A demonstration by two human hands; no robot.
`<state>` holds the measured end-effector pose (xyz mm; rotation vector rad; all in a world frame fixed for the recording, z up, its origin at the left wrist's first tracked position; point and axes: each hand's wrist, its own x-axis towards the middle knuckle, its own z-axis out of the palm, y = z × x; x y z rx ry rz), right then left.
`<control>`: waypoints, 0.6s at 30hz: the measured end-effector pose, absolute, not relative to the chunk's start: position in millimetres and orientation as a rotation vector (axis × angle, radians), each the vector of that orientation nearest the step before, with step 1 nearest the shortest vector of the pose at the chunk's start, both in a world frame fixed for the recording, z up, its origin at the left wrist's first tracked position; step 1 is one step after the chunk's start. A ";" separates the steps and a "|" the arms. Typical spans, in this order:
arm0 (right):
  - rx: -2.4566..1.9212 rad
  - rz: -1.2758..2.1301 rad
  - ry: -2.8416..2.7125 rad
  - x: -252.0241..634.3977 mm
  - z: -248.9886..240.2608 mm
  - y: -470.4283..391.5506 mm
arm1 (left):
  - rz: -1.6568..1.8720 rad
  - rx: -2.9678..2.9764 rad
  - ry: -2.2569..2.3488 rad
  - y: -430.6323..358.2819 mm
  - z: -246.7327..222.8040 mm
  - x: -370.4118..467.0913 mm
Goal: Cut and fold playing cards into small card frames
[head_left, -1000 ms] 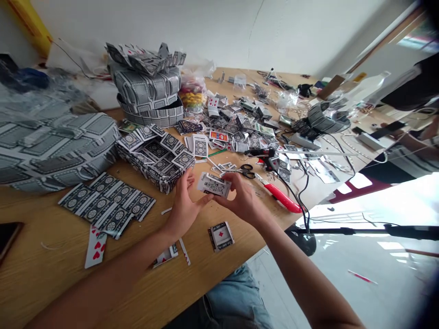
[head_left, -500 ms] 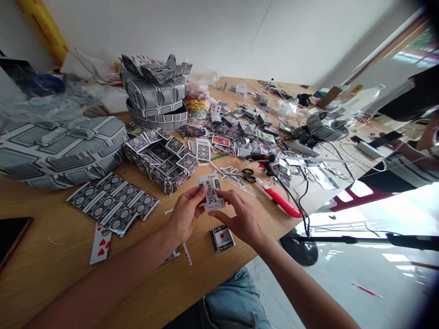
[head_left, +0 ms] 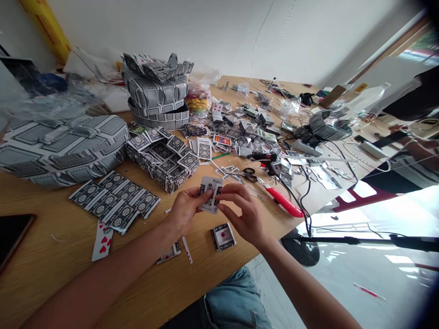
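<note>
A playing card marked "Poker" is pinched between the thumb and fingers of my left hand. My right hand holds the card's right edge with its fingertips. Below the hands, a small folded card frame with a red diamond lies on the table. Another folded card piece is partly hidden by my left forearm. To the left is a flat panel of joined cards, with heart cards at its lower edge. Behind my left hand stands an open woven card box.
Scissors, a red-handled tool and a black glue gun with cables lie right. Stacked card baskets, a large woven bag and a card pile stand behind. A person's arm shows far right.
The card has turned slightly in my left hand. The fingers of my right hand have shifted along its right side and curled in more. The view has moved a little.
</note>
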<state>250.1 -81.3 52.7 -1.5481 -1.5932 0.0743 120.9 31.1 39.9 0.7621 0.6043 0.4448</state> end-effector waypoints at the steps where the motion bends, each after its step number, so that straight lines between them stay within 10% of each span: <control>1: -1.547 0.140 -1.481 250.3 51.8 -80.1 | 0.434 0.772 0.602 30.7 40.6 120.6; 8: -1.459 0.866 -0.949 255.9 45.2 -71.3 | 0.362 0.891 0.587 30.6 35.5 121.2; 18: -1.590 0.802 -1.063 270.5 63.9 -74.0 | 0.353 1.014 0.577 34.4 39.8 122.5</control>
